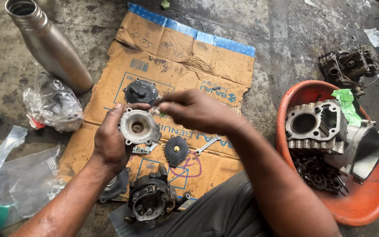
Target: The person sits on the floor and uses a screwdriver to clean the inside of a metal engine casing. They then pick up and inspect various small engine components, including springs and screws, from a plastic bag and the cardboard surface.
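2 bare forearms are being shown, with no sleeves being worn below the elbows. The left hand and right hand are being seen ungloved, their fingers carrying no rings. Grey trousers are being worn, the cloth being creased over the leg.

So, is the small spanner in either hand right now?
No, the spanner lies on the cardboard, below the right hand.

Left hand holds round grey metal cover over flattened brown cardboard sheet; right hand pinches at its rim.
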